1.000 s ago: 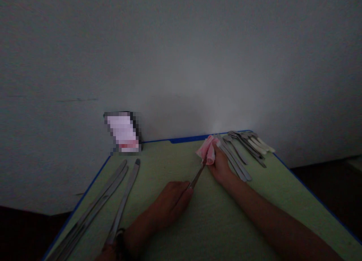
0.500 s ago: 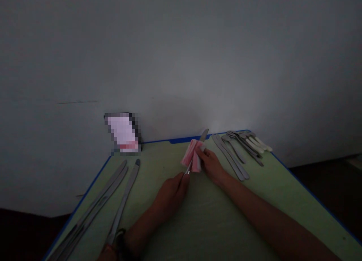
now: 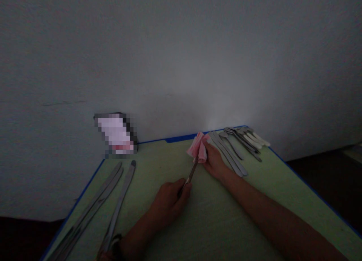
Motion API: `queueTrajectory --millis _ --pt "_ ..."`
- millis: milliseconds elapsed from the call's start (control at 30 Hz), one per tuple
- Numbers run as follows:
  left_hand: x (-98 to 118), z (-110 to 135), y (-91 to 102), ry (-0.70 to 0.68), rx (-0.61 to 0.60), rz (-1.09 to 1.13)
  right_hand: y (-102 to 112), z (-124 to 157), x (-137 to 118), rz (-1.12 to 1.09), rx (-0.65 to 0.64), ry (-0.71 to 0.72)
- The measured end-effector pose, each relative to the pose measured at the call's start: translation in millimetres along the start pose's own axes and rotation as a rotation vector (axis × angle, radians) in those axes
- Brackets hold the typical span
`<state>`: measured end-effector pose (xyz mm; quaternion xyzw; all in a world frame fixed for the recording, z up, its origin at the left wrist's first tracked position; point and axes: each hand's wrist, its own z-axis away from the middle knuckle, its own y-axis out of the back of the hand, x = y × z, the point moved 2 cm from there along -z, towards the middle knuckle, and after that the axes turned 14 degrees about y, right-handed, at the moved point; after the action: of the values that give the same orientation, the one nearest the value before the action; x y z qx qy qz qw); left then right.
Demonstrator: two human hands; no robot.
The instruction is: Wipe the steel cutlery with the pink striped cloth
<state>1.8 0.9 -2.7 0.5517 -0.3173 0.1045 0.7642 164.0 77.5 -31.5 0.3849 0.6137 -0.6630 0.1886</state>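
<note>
Metal, likely stiff, light and slick, the utensil (image 3: 192, 172) slants over the green tabletop (image 3: 158, 161), best held at its near end, where my left hand (image 3: 172, 197) grips it; my right hand (image 3: 214, 161) clasps pink cloth (image 3: 201, 151) around its far end, beside other cutlery (image 3: 233, 157).

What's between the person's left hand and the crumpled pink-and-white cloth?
In the head view, a slim grey metal utensil lies there: the left hand grips its near end; its far part disappears into the cloth.
</note>
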Motion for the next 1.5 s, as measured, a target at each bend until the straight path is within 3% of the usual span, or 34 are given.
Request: queueTrajectory --millis 233,400,500,667,767,1133,1333,1500 --pt "-3.2 -3.4 1.8 0.047 0.022 0.179 -1.9 7.2 6.1 0.148 -0.225 -0.018" --pt "-3.8 -4.8 0.2 0.046 0.028 0.129 -0.8 8.2 9.3 0.21 -0.307 -0.006" --pt "-3.9 -5.1 0.0 0.025 0.012 0.058 -2.7 9.1 8.0 0.193 -0.291 -0.021" --pt "-3.6 -2.9 1.6 -0.064 -0.045 0.009 -4.1 7.2 4.1 0.058 -0.103 -0.079" --pt "-4.9 -1.5 1.4 -0.099 -0.063 0.026 -5.0 7.1 1.3 0.034 -0.064 -0.128" --pt "-6.0 -2.8 -0.4 -0.011 -0.041 0.165 -8.8 12.9 -1.4 0.094 -0.259 -0.106" --pt "-5.2 -1.2 3.6 0.101 -0.081 0.392 -4.2 11.4 2.0 0.132 -0.321 -0.122" --pt "-6.1 0.6 3.7 0.097 -0.09 0.463 -6.5 12.8 0.5 0.129 -0.341 -0.141"
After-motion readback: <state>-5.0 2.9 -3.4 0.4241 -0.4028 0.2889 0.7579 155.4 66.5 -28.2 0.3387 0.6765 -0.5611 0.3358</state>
